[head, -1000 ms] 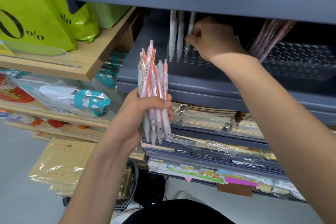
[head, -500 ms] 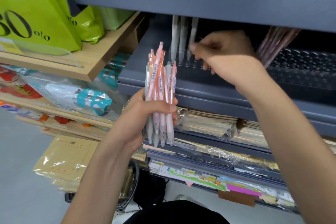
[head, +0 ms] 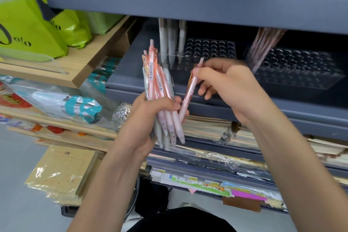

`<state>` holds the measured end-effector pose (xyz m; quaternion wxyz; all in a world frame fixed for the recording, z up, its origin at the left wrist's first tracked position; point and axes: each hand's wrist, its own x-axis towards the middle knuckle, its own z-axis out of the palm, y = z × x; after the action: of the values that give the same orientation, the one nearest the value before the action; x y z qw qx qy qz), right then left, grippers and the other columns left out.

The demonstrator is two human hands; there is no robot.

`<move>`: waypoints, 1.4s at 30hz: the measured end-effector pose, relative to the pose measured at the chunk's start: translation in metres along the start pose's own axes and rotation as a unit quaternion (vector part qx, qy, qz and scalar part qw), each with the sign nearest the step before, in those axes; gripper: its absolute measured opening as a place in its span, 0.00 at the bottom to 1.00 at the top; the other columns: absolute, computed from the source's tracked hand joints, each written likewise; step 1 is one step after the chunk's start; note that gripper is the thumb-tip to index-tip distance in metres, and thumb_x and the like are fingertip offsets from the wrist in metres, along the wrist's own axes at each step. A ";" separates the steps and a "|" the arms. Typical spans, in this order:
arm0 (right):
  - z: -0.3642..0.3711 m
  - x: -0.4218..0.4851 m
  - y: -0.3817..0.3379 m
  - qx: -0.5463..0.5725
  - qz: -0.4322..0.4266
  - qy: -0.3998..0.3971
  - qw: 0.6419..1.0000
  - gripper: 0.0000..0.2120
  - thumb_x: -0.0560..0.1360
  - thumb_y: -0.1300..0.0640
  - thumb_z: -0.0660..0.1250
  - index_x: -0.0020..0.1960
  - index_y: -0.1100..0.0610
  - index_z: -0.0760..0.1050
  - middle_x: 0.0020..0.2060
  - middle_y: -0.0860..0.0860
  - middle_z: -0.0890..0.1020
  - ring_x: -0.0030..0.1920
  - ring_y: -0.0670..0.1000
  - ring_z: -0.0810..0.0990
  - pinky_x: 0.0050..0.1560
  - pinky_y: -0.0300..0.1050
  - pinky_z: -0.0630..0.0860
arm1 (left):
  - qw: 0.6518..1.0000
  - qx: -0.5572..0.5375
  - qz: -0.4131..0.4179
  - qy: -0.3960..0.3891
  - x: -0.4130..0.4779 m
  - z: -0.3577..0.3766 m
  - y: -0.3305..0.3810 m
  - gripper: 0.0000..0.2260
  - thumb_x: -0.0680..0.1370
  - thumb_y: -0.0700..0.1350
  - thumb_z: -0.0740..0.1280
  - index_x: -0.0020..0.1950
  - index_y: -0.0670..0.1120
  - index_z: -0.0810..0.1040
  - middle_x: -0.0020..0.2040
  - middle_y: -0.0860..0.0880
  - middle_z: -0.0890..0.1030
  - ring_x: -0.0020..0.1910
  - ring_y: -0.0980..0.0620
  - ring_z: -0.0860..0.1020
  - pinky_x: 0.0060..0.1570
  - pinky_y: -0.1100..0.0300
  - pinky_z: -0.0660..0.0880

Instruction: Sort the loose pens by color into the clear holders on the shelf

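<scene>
My left hand (head: pixel 148 118) is shut on a bundle of pink, orange and pale grey pens (head: pixel 158 88), held upright in front of the grey shelf. My right hand (head: pixel 229 86) pinches one pink pen (head: pixel 189 92) near its top; the pen's lower end still touches the bundle. Behind, a clear holder with rows of holes (head: pixel 209 49) has three pale grey pens (head: pixel 169 39) standing at its left end. A second clear holder (head: pixel 299 68) to the right carries several brownish-pink pens (head: pixel 263 43) leaning at its left side.
A grey metal shelf lip (head: pixel 188 5) overhangs the holders from above. Green bags (head: pixel 28 30) stand on a wooden shelf at left. Wrapped notebooks and paper packs (head: pixel 207 128) fill the lower shelves. A kraft-paper pack (head: pixel 64 171) lies low at left.
My right hand left the grey pens in the left holder, came back down to the bundle and took hold of one pink pen. The left hand stayed about where it was.
</scene>
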<state>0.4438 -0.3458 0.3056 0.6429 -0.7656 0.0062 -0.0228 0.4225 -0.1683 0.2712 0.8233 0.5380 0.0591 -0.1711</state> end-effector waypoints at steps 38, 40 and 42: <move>-0.127 0.023 -0.005 -0.383 -0.141 0.278 0.870 0.17 0.78 0.55 0.56 0.61 0.61 0.77 0.59 0.57 0.80 0.62 0.59 0.75 0.67 0.48 0.67 | 0.996 0.031 0.006 -0.080 -0.008 0.054 -0.026 0.07 0.65 0.37 0.69 0.38 0.44 0.86 0.34 0.44 0.80 0.33 0.48 0.80 0.36 0.56 0.79; -0.124 0.025 -0.005 -0.382 -0.134 0.268 0.874 0.17 0.79 0.53 0.56 0.60 0.60 0.77 0.58 0.56 0.80 0.62 0.57 0.76 0.68 0.47 0.66 | 0.996 0.035 0.008 -0.079 -0.009 0.054 -0.026 0.07 0.65 0.37 0.69 0.37 0.45 0.86 0.35 0.44 0.80 0.33 0.48 0.80 0.36 0.56 0.79; -0.122 0.028 -0.005 -0.341 -0.129 0.272 0.891 0.15 0.79 0.55 0.57 0.59 0.60 0.77 0.56 0.56 0.81 0.60 0.56 0.77 0.67 0.47 0.68 | 0.996 0.035 0.008 -0.080 -0.009 0.054 -0.026 0.07 0.65 0.37 0.69 0.37 0.45 0.86 0.35 0.44 0.80 0.33 0.48 0.80 0.36 0.56 0.79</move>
<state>0.4663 -0.4657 0.3322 0.3073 -0.8955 0.0897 -0.3093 0.4001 -0.2241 0.2737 0.8073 0.5515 -0.0169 -0.2093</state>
